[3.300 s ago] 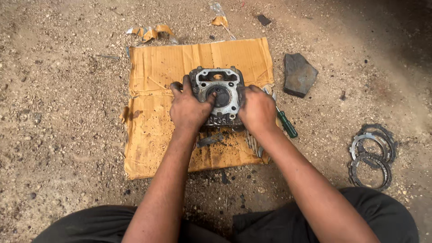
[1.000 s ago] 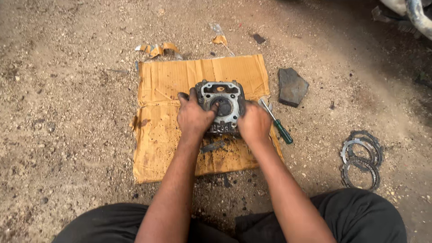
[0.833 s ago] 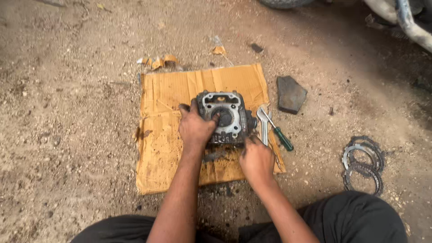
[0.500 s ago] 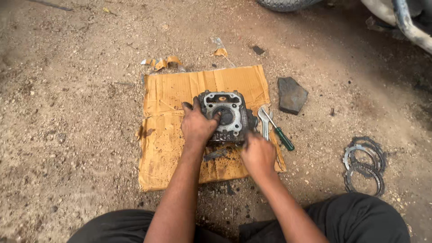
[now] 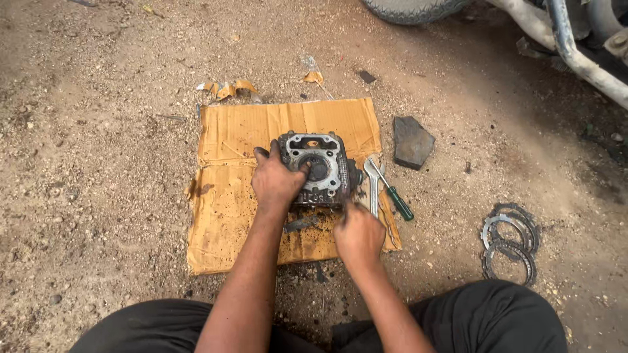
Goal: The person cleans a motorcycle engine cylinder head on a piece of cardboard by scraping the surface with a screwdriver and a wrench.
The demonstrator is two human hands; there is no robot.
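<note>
Head view: my left hand (image 5: 278, 183) is clamped over the left side of the grimy engine cylinder head (image 5: 318, 168), which sits near the cardboard sheet's (image 5: 229, 216) right edge. My right hand (image 5: 358, 235) is curled at its lower right corner; whether it grips anything, I cannot tell. A wrench (image 5: 373, 186) and green-handled screwdriver (image 5: 392, 195) lie unused by that edge, so I judge the work mid-way.

Grimy grey engine cylinder (image 5: 318, 170) on cardboard (image 5: 229, 202)
</note>
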